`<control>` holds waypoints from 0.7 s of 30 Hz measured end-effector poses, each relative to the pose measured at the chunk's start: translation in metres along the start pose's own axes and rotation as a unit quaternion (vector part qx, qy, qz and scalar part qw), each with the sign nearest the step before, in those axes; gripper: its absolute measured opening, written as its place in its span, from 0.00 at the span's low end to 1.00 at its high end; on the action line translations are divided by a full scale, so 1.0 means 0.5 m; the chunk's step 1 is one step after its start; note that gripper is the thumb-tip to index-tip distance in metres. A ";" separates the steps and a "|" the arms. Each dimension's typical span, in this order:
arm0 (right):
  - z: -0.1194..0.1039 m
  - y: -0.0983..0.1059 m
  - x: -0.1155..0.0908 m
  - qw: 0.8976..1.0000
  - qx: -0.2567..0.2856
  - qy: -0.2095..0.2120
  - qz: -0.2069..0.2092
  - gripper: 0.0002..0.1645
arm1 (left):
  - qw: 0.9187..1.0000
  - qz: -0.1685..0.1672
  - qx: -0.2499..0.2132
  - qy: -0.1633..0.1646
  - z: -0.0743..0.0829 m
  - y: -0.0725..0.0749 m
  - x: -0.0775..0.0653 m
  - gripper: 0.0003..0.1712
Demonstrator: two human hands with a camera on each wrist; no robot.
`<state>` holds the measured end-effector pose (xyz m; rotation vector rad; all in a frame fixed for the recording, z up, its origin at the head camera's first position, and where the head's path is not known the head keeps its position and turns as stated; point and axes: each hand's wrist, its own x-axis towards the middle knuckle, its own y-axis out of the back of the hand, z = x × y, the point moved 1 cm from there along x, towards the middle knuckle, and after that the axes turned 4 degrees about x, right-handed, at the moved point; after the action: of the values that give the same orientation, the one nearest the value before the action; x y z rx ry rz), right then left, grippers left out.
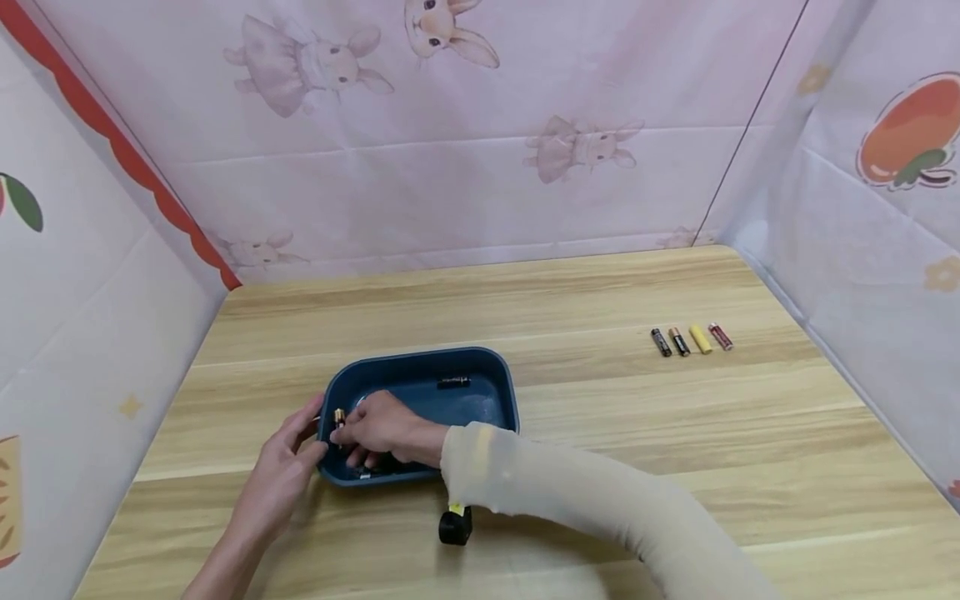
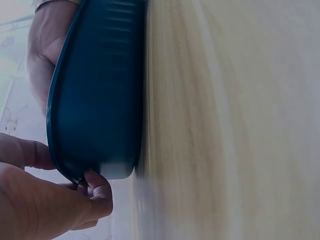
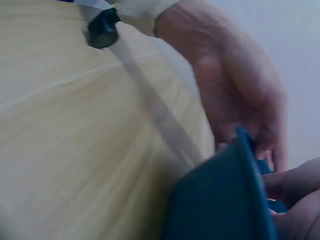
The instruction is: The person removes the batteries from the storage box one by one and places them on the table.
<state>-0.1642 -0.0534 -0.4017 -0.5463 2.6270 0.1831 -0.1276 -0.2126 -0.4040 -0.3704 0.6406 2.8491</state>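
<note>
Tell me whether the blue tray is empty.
Not empty: in the tray, a black battery lies near the far side, and a copper-topped battery shows at the right hand, which hides part of the inside.

No txt/nos. legible — any print on batts [image 1: 679, 342] too small to read

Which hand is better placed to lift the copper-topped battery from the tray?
Probably the right hand: it is inside the tray, close beside that battery, while the left hand holds the tray's edge.
</note>
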 end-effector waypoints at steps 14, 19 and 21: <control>-0.010 0.155 -0.061 0.992 -0.015 0.121 -0.009 0.12 | 1.000 0.007 0.011 -0.001 0.004 -0.001 0.003 0.42; -0.019 0.212 -0.096 0.988 -0.020 0.151 -0.021 0.17 | 1.000 0.007 0.010 0.003 0.003 0.000 0.003 0.43; -0.023 0.234 -0.107 0.987 -0.022 0.160 -0.022 0.17 | 1.000 0.008 0.010 0.005 0.002 -0.001 0.003 0.43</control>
<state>-0.1722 0.0696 -0.3629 -0.6989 2.9231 0.1509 -0.1291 -0.2117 -0.4037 -0.3789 0.6757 2.8566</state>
